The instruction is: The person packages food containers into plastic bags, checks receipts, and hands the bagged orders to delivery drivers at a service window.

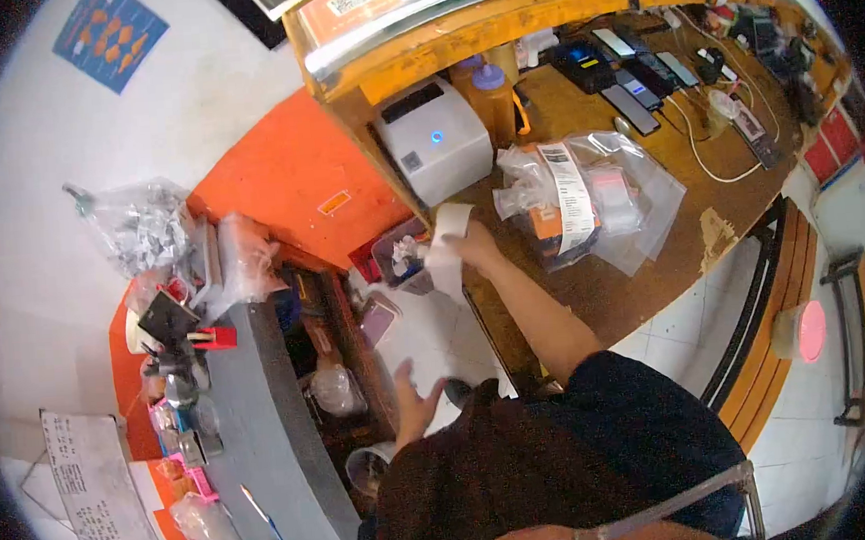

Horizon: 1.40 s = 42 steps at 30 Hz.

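Note:
My right hand is closed on a strip of white paper that hangs over a small bin, just below the white printer with its blue light. Lower down, my left hand holds nothing, its fingers apart, above the tiled floor. On the wooden desk, right of my right hand, lies a clear plastic bag around an orange-and-black package. A printed receipt lies across that package.
Several phones and cables lie at the desk's back right. A purple-lidded bottle stands by the printer. A grey counter with small items runs along the left. A wooden bench is at the right.

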Motion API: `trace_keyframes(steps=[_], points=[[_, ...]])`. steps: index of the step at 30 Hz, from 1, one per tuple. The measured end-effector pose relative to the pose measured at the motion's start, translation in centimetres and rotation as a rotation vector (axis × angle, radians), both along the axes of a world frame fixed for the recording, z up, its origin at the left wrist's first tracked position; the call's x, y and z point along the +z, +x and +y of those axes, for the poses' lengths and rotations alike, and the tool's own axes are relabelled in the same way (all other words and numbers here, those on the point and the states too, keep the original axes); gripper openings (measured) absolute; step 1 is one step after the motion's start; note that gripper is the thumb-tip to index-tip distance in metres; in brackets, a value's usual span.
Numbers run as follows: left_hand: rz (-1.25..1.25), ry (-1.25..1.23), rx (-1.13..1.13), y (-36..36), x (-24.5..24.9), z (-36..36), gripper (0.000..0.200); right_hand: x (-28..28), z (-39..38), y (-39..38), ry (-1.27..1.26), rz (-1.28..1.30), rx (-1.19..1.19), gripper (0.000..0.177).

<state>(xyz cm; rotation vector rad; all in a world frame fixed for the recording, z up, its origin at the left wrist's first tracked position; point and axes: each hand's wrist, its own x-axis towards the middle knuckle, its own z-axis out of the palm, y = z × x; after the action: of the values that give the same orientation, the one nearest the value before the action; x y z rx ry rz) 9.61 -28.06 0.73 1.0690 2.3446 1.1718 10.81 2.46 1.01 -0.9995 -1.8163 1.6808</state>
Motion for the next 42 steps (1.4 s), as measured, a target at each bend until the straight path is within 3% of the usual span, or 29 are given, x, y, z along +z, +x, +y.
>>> trace_keyframes(steps=[2,4,5,7,8,9,10,12,13,15,16,17,18,20,21,22,24,26,27,29,30,32,34,36,37,40,42], points=[[0.194,0.021,0.015,-1.0,2.3,1.9,0.086,1.9,-2.7,0.6,-0.341,0.302,0.262,0.041],[0.096,0.152,-0.016,-1.5,5.4,4.0,0.09,6.8,-4.7,1.6,-0.401,0.28,0.386,0.042],[0.168,0.173,-0.035,-1.9,5.7,4.8,0.089,8.2,-5.4,1.7,-0.45,0.274,0.487,0.043],[0.224,0.188,-0.039,-3.5,5.0,6.1,0.089,10.0,-5.8,0.8,-0.288,0.255,0.569,0.041],[0.025,0.147,-0.072,-4.7,3.7,6.6,0.082,11.5,-5.9,0.7,-0.427,0.269,0.598,0.04],[-0.168,0.109,-0.111,-5.4,3.2,6.9,0.075,11.3,-5.9,-0.3,-0.083,0.31,0.67,0.04],[-0.174,0.108,-0.11,-5.9,2.9,7.0,0.075,11.2,-5.9,-1.3,0.264,0.352,0.67,0.04],[-0.448,0.094,0.025,-7.9,2.8,8.3,0.052,12.4,-6.2,-3.0,-0.32,0.346,0.415,0.045],[-0.351,0.154,-0.027,-9.5,0.9,8.4,0.036,12.5,-6.4,-4.3,-0.246,0.317,0.387,0.046],[-0.259,0.242,-0.058,-11.8,-0.6,9.4,0.03,12.4,-6.7,-7.0,-0.101,0.282,0.399,0.05],[-0.176,0.321,-0.07,-12.8,-0.4,9.8,0.025,14.8,-7.0,-7.1,-0.235,0.303,0.459,0.049],[-0.179,0.029,0.044,-15.1,-2.0,9.9,0.02,17.5,-7.3,-7.1,-0.369,0.313,0.511,0.048],[-0.187,0.025,0.017,-17.1,-2.5,10.4,0.02,17.7,-7.5,-8.2,-0.367,0.311,0.483,0.048],[-0.453,0.233,0.193,-21.3,-3.2,12.1,0.018,18.1,-7.5,-10.8,-0.266,0.369,0.431,0.044],[-0.251,0.414,0.108,-23.3,-3.2,12.9,0.02,17.5,-7.2,-12.3,-0.231,0.367,0.419,0.044],[-0.256,0.449,0.093,-25.1,-2.4,13.8,0.02,16.0,-6.7,-13.7,-0.109,0.371,0.358,0.042],[-0.111,0.319,0.105,-28.0,-0.6,15.0,0.022,14.2,-6.1,-15.7,0.038,0.362,0.305,0.039],[-0.122,0.405,0.083,-31.4,-3.5,16.5,0.018,12.5,-5.9,-16.6,-0.19,0.277,0.157,0.035],[-0.184,0.381,0.129,-33.2,-6.0,17.2,0.017,10.9,-5.7,-17.1,-0.187,0.264,0.16,0.035],[-0.335,0.376,0.22,-34.5,-7.0,17.3,0.013,6.6,-5.7,-17.7,0.104,0.204,0.023,0.03],[-0.345,0.358,0.222,-35.5,-8.4,17.7,0.013,4.5,-5.8,-17.5,0.088,0.192,0.018,0.03],[-0.513,0.359,0.403,-37.5,-12.9,18.6,0.015,-0.1,-5.8,-17.1,0.237,0.05,0.051,0.025],[-0.535,0.362,0.373,-38.5,-15.2,18.5,0.018,-4.1,-5.7,-16.8,0.158,0.005,0.014,0.028],[-0.265,0.48,0.364,-37.6,-15.2,18.6,0.019,-5.2,-5.5,-16.7,0.676,-0.272,0.352,0.037],[-0.267,0.473,0.373,-37.9,-16.8,18.7,0.019,-6.9,-5.9,-16.8,0.671,-0.359,0.408,0.045],[-0.426,0.3,0.385,-38.5,-20.8,19.1,0.018,-11.7,-7.1,-17.9,0.609,-0.398,0.358,0.04],[-0.163,0.196,0.355,-37.6,-23.0,19.6,0.018,-14.8,-7.0,-18.3,0.593,-0.423,0.348,0.039]])
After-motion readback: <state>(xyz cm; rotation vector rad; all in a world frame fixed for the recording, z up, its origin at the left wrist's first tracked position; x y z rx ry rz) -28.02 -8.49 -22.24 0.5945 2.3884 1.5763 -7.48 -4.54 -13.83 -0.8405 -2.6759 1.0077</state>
